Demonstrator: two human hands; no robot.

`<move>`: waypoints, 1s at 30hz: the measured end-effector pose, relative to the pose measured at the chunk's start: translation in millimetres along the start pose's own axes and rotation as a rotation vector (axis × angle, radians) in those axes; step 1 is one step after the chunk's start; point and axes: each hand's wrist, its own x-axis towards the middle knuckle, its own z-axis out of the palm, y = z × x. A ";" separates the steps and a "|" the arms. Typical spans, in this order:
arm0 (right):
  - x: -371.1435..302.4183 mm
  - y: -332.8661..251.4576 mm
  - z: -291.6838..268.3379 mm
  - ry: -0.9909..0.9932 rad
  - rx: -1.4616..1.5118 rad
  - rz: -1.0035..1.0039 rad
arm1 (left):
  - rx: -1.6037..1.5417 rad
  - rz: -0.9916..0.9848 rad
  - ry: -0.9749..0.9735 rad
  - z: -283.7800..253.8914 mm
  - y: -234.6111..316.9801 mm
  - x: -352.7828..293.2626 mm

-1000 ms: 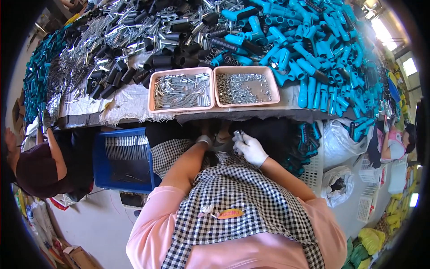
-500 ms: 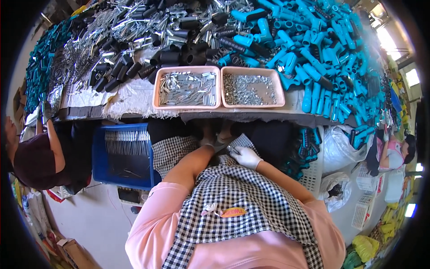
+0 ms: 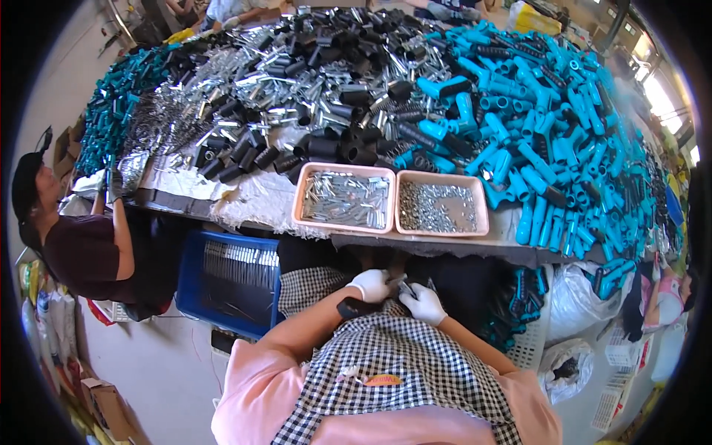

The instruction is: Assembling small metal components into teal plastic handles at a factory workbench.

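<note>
My two hands, in white gloves, meet low over my lap, just below the table's front edge. My left hand point(image 3: 370, 285) is closed, its fingertips turned toward the right. Opposite it, my right hand point(image 3: 424, 303) closes on a small shiny metal piece point(image 3: 403, 288); its kind is too small to make out. A thin dark, pointed bit shows above the right fingers. What the left fingers hold is mostly hidden. Beyond the hands, on the table edge, a pink tray point(image 3: 298, 211) bears metal pins, and a second pink tray point(image 3: 485, 215) bears small metal pieces.
Heaps of teal tool-like housings point(image 3: 530, 141), black sleeves point(image 3: 326, 144) and metal parts point(image 3: 259, 81) cover the table. Left of my legs stands a blue bin point(image 3: 190, 278) with thin metal rods. A co-worker point(image 3: 81, 245) sits at the left. At the right stand plastic bags point(image 3: 578, 297) and white crates point(image 3: 612, 378).
My left hand, hidden low between my legs before, has come up beside the right hand. The head view has tilted up, so the table sits lower in the picture.
</note>
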 end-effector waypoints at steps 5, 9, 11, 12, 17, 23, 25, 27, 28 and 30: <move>4.8 5.8 4.5 -0.040 0.056 0.070 | 0.266 0.121 -0.030 -90.5 44.0 -67.8; 8.5 -1.8 -3.5 -0.125 0.062 0.120 | 0.263 0.169 0.568 -176.3 84.7 -85.9; 4.2 -14.2 -8.6 -0.040 0.125 0.068 | 0.273 0.305 0.836 -215.0 84.2 -67.8; 3.5 -11.2 -9.8 -0.008 0.153 0.041 | 0.279 0.317 0.845 -232.1 81.8 -57.6; -1.1 1.8 -19.9 0.096 0.393 0.128 | 0.208 0.281 0.882 -300.4 45.7 18.4; -12.8 -22.7 -50.3 0.037 0.736 0.190 | 0.650 -0.098 0.734 -330.1 6.3 95.4; -14.3 -28.0 -57.9 0.063 0.822 0.177 | 0.778 -0.216 0.718 -323.5 15.2 109.6; -16.4 -43.3 -68.8 0.046 0.945 0.168 | 0.791 -0.286 0.670 -325.7 22.7 115.1; -16.6 -47.1 -71.5 0.044 0.944 0.173 | 0.839 -0.300 0.666 -326.5 23.3 115.3; -17.9 -54.6 -73.5 0.036 1.040 0.106 | 1.064 -0.201 0.645 -329.3 26.7 106.6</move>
